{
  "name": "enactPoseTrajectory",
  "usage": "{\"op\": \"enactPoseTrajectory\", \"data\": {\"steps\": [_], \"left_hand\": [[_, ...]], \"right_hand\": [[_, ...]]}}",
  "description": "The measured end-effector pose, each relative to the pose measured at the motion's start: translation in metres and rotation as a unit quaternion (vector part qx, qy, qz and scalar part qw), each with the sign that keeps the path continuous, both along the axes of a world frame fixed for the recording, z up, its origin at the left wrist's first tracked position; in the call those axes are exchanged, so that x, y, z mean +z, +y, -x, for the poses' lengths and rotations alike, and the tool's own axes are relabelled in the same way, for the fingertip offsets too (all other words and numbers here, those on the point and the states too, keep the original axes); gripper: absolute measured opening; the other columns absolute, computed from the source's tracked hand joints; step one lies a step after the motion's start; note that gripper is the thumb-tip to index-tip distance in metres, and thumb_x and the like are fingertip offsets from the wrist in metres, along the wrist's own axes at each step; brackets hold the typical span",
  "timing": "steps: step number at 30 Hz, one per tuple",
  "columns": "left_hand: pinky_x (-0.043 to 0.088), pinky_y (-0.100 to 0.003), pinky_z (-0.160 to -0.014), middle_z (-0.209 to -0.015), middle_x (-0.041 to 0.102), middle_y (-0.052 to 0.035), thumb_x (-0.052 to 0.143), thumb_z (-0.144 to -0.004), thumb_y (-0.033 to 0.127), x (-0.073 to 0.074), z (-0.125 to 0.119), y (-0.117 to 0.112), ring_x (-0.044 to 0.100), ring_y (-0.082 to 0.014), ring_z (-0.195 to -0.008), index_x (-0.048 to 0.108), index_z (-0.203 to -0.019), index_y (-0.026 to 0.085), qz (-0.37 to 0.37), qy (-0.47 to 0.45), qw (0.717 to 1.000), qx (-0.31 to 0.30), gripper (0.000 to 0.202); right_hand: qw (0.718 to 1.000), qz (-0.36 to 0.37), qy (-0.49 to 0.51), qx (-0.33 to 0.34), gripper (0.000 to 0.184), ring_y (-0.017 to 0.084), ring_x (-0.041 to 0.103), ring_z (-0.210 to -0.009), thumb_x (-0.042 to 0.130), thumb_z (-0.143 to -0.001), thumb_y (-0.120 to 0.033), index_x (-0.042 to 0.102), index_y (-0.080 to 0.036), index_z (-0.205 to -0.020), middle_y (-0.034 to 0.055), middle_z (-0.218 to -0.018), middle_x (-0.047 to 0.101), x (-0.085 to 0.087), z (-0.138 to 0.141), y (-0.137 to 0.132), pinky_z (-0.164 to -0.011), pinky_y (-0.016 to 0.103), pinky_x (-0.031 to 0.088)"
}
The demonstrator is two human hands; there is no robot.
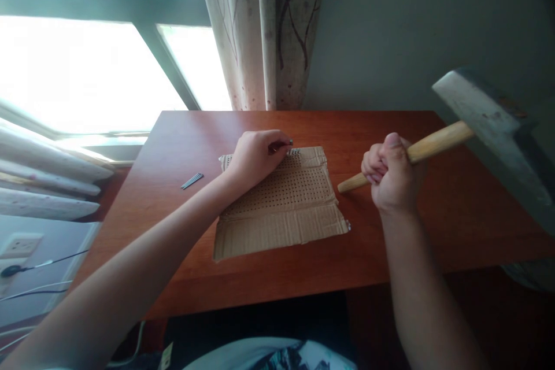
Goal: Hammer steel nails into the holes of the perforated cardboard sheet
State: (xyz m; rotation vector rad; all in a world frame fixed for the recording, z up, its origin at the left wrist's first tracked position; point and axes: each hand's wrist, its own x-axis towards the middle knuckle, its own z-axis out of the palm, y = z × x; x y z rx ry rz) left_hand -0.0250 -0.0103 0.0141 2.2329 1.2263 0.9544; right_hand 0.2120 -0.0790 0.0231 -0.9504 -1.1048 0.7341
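My right hand (392, 170) is wrapped around the wooden handle of a hammer (442, 141). The hammer is raised over the right side of the table, its large metal head up at the right. My left hand (260, 153) rests at the far edge of a piece of cardboard (269, 231) dotted with rows of small holes. Thumb and forefinger pinch a nail, of which only a small metal end shows. Beside those fingertips, several short metal pieces (295, 152) stand along the cardboard's far edge. Left of the cardboard lies a small bunch of nails (192, 180).
The reddish-brown wooden table (368, 260) carries all of this. A bright window (78, 69) and a patterned curtain (277, 29) are behind it at the left. Cables (43, 266) run from a wall socket (21, 245) at lower left.
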Motion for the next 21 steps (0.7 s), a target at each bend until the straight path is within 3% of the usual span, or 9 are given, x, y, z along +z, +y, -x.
{"op": "enactPoseTrajectory", "data": {"steps": [8,13,16,21], "left_hand": [[0.053,-0.027,-0.069,-0.084,0.078,-0.0038,0.064,-0.084,0.025,-0.003,0.0,0.0,0.069,-0.0156,-0.071,0.076,-0.089,0.019,0.003,0.001,1.0,0.0,0.014],[0.052,-0.028,-0.068,-0.084,0.078,-0.0047,0.064,-0.085,0.023,-0.003,-0.001,0.001,0.068,-0.016,-0.071,0.076,-0.089,0.018,0.009,0.006,1.0,-0.002,0.014],[0.051,-0.027,-0.068,-0.085,0.078,-0.0047,0.063,-0.086,0.023,-0.003,-0.001,0.002,0.067,-0.0154,-0.07,0.076,-0.088,0.018,0.008,0.011,1.0,-0.009,0.014],[0.048,-0.026,-0.066,-0.081,0.077,-0.0032,0.06,-0.088,0.025,-0.007,-0.001,0.004,0.065,-0.0136,-0.066,0.076,-0.088,0.019,-0.013,0.023,0.999,-0.019,0.017]], "right_hand": [[0.996,0.046,-0.069,-0.006,0.062,0.008,0.022,-0.036,0.055,-0.091,-0.068,0.028,-0.024,-0.057,-0.008,-0.045,0.024,0.003,0.005,0.002,-0.036,0.026,0.017],[0.982,0.117,-0.14,0.055,0.053,0.008,0.028,-0.041,0.061,-0.089,-0.064,0.037,-0.024,-0.064,-0.0075,-0.05,0.033,0.012,0.002,-0.001,-0.038,0.025,0.02],[0.955,0.138,-0.251,0.075,0.043,0.009,0.035,-0.047,0.064,-0.089,-0.059,0.045,-0.023,-0.073,-0.0062,-0.058,0.041,0.019,-0.004,-0.002,-0.044,0.025,0.025],[0.865,0.133,-0.48,0.053,0.04,0.011,0.036,-0.053,0.058,-0.095,-0.047,0.041,-0.022,-0.068,-0.0052,-0.057,0.04,0.034,-0.002,0.003,-0.053,0.028,0.024]]}}
